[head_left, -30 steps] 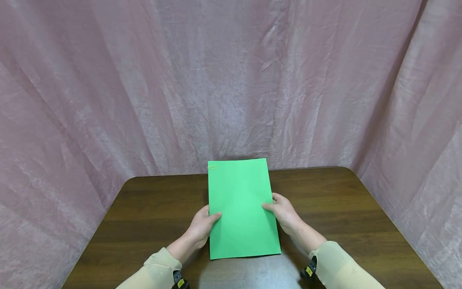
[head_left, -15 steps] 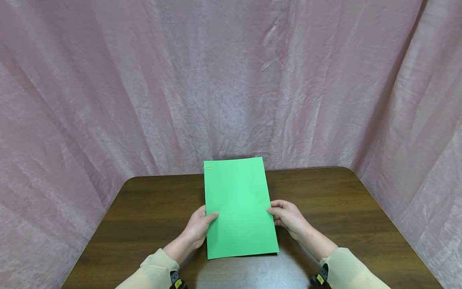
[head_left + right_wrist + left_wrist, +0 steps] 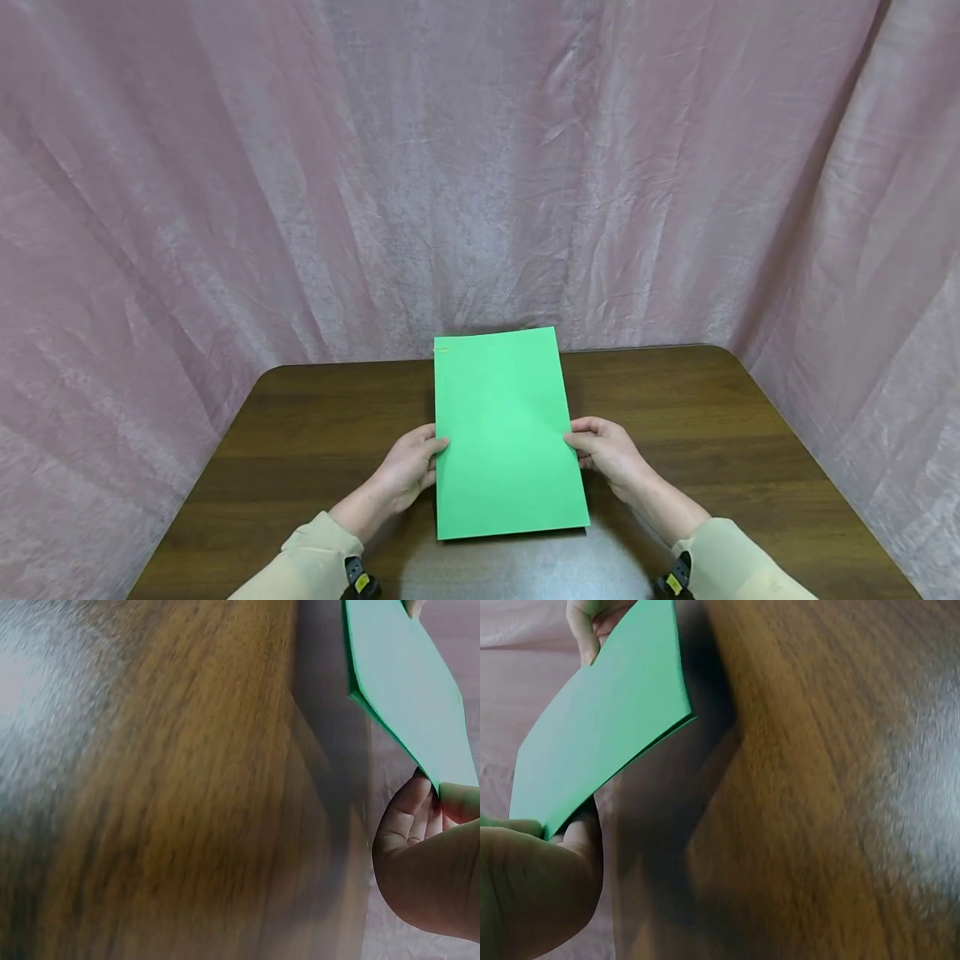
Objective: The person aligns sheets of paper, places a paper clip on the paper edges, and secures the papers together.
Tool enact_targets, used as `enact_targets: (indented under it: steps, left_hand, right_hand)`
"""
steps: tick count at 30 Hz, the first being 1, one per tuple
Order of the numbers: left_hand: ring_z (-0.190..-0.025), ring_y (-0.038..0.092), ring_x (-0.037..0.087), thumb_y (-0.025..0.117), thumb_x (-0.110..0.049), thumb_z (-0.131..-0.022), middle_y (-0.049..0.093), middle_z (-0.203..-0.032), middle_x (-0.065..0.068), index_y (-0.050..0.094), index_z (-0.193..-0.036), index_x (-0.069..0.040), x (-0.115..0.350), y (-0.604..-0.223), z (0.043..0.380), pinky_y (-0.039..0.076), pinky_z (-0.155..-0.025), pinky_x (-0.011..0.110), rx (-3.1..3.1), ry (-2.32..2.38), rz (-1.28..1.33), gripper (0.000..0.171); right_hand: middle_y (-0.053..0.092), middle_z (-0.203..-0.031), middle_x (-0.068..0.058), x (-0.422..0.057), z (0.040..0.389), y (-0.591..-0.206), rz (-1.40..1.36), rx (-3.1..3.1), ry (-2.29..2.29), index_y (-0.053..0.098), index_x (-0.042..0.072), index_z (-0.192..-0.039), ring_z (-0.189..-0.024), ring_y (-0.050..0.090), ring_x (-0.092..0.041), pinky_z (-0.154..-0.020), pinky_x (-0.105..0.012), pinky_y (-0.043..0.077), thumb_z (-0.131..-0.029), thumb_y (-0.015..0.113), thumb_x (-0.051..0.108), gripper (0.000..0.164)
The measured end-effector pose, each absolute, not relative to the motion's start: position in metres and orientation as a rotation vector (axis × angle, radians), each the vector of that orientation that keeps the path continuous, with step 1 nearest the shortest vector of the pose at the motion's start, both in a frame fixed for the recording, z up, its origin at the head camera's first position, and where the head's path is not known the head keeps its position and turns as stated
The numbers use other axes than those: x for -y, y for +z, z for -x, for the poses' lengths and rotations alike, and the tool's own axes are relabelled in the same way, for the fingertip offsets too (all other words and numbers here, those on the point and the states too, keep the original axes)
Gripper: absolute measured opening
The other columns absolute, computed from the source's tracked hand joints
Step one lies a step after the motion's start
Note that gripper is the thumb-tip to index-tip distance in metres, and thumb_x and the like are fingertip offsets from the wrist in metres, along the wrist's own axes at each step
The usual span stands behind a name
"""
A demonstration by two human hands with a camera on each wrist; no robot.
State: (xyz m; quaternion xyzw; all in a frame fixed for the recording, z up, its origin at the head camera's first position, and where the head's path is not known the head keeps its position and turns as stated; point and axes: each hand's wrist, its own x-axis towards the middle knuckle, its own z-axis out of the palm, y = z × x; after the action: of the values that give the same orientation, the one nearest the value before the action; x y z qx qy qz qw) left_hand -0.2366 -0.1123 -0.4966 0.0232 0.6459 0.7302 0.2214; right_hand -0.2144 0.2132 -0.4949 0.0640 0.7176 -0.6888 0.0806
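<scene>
Green paper (image 3: 502,433), at least two layers thick, is held above the table in the head view. A small yellow paper clip (image 3: 442,350) sits at its upper left corner. My left hand (image 3: 405,468) pinches the left edge, thumb on the front face and the other fingers behind. On the opposite edge my right hand (image 3: 611,457) does the same, its thumb tip just over the border. From the left wrist, the layers of the paper (image 3: 604,720) part slightly along the bottom edge. The right wrist view has the right hand's fingers (image 3: 409,817) under the sheet.
A dark brown wooden table (image 3: 315,433) with rounded far corners lies beneath, with glare near its front. Pink-grey curtains (image 3: 480,167) hang behind it and along both sides. Shadows of the paper and hands fall on the tabletop.
The paper shifted left, then back right. My right hand slid outward and slightly nearer along its edge. My left thumb now overlaps the sheet less than before.
</scene>
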Motion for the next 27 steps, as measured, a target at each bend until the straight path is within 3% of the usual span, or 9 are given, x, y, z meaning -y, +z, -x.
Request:
enact_targets:
  steps: [10, 17, 27]
  left_hand:
    - [-0.102, 0.072, 0.026, 0.053, -0.011, -0.108, 0.072, -0.115, 0.015, 0.047, -0.144, 0.01, 0.119, -0.493, 0.241, 0.06, -0.085, 0.038, -1.821, 1.943, -0.046, 0.042]
    - [-0.094, 0.074, 0.023, 0.049, -0.008, -0.108, 0.074, -0.108, 0.013, 0.047, -0.144, 0.011, 0.119, -0.495, 0.248, 0.061, -0.082, 0.038, -1.853, 1.917, 0.002, 0.041]
    - [-0.09, 0.072, 0.022, 0.056, -0.007, -0.105, 0.071, -0.107, 0.014, 0.058, -0.135, 0.009, 0.118, -0.498, 0.256, 0.061, -0.079, 0.035, -1.963, 1.875, 0.038, 0.034]
  right_hand:
    - [0.069, -0.093, -0.008, -0.214, 0.215, -0.496, -0.231, -2.159, -2.053, 0.062, -0.008, -0.117, -0.076, 0.064, -0.019, -0.07, -0.033, 0.055, -0.097, 0.066, 0.005, 0.024]
    - [0.068, -0.09, -0.008, -0.211, 0.217, -0.497, -0.285, -2.196, -2.041, 0.064, -0.008, -0.113, -0.073, 0.063, -0.019, -0.066, -0.031, 0.053, -0.095, 0.066, 0.003, 0.021]
    - [0.067, -0.094, -0.009, -0.209, 0.222, -0.499, -0.327, -2.244, -1.991, 0.065, -0.007, -0.113, -0.077, 0.062, -0.021, -0.07, -0.035, 0.054, -0.096, 0.065, 0.002, 0.02]
